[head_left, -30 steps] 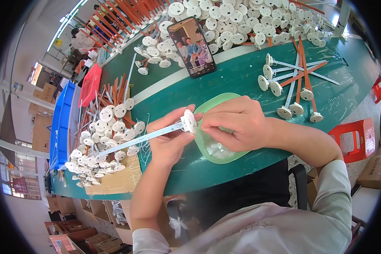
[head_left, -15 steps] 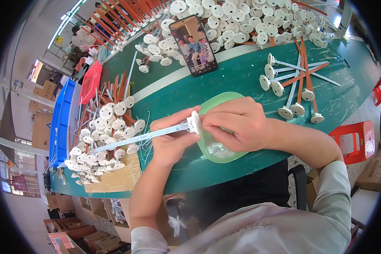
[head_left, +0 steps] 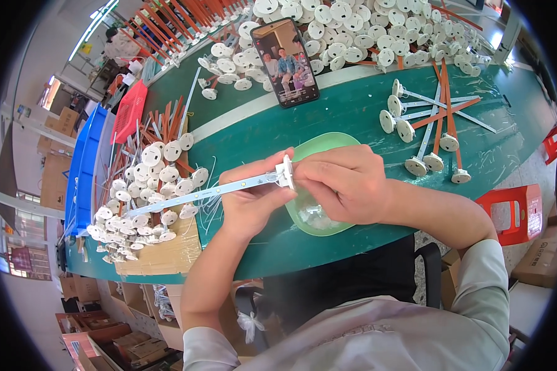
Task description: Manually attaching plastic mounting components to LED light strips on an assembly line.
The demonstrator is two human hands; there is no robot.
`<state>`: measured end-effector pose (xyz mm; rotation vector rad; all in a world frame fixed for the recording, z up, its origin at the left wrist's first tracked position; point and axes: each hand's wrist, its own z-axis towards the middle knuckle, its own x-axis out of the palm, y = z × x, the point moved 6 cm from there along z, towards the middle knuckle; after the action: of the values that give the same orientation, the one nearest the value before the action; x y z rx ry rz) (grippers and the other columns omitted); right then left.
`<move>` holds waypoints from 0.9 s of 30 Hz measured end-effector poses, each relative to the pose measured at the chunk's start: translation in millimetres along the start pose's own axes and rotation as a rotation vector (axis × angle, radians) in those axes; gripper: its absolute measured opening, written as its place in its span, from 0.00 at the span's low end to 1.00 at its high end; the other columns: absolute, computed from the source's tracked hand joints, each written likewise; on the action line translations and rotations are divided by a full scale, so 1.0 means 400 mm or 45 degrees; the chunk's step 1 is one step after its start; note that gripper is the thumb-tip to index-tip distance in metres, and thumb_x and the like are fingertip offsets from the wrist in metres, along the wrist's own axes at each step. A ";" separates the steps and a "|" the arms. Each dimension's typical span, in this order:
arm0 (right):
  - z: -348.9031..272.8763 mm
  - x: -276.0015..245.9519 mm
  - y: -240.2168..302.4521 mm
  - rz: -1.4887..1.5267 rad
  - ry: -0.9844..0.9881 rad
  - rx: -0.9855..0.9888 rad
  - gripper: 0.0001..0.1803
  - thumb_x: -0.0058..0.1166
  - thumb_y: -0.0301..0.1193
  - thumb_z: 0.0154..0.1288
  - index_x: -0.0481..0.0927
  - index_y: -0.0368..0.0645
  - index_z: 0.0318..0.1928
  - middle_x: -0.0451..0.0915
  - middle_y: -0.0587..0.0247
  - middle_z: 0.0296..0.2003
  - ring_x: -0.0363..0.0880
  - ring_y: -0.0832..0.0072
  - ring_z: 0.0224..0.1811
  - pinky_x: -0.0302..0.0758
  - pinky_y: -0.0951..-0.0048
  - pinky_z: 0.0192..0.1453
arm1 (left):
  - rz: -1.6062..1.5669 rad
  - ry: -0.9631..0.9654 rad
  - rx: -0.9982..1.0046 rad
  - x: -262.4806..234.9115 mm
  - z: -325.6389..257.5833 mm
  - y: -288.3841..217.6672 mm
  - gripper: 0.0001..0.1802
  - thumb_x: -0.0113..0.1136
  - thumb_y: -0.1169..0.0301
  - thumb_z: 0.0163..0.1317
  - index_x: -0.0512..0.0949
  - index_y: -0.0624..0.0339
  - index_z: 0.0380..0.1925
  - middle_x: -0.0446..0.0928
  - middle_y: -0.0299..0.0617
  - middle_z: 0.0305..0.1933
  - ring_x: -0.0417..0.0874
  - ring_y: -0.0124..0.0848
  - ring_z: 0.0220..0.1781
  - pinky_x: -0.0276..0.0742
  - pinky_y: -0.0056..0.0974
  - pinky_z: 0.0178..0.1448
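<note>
My left hand (head_left: 246,210) grips an LED light strip (head_left: 198,195) near its end, where a white round base (head_left: 286,173) stands on edge between thumb and fingers. The strip slants down to the left, over a heap of similar pieces. My right hand (head_left: 349,185) is closed in a pinch against the flat side of the base; anything between its fingertips is hidden. Under the right hand sits a light green bowl (head_left: 329,143), partly covered by it, with small clear pieces (head_left: 317,219) inside.
Finished-looking strips with round bases (head_left: 416,166) lie crossed at right. A phone (head_left: 286,63) leans beyond the bowl, before a large pile of white bases (head_left: 359,31). Strips heap on cardboard (head_left: 178,255) at left, beside a blue bin (head_left: 88,167) and red basket (head_left: 130,111). A red stool (head_left: 529,213) stands right.
The view has shifted slightly. The base has turned a little between my hands, and the strip stays in my left hand. My right fingers remain pinched at the base.
</note>
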<state>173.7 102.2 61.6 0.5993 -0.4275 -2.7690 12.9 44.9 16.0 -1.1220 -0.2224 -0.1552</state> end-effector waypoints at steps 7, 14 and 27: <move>0.037 -0.019 -0.008 -0.079 0.055 0.030 0.11 0.68 0.22 0.56 0.83 0.39 0.40 0.86 0.57 0.36 0.86 0.62 0.34 0.83 0.68 0.35 | 0.369 -0.386 -0.248 -0.081 0.074 -0.110 0.23 0.73 0.85 0.53 0.82 0.68 0.52 0.86 0.48 0.48 0.88 0.34 0.48 0.85 0.37 0.56; 0.026 -0.187 -0.022 -0.573 0.359 0.057 0.07 0.67 0.25 0.59 0.83 0.42 0.38 0.86 0.59 0.36 0.85 0.58 0.36 0.81 0.62 0.39 | 1.601 -0.689 -0.457 -0.589 0.075 -0.606 0.18 0.64 0.59 0.63 0.87 0.66 0.36 0.78 0.33 0.24 0.74 0.23 0.25 0.67 0.31 0.30; -0.109 -0.427 -0.377 -1.108 0.715 1.049 0.10 0.61 0.28 0.63 0.88 0.40 0.43 0.85 0.51 0.41 0.83 0.53 0.49 0.79 0.56 0.55 | 2.710 -0.459 -0.075 -0.332 0.066 -0.498 0.19 0.69 0.59 0.60 0.85 0.66 0.39 0.85 0.57 0.38 0.87 0.52 0.40 0.81 0.49 0.47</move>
<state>311.8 286.4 33.2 2.1018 -1.4529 -2.8005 -165.0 -14.7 167.3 -0.9291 0.7227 1.9193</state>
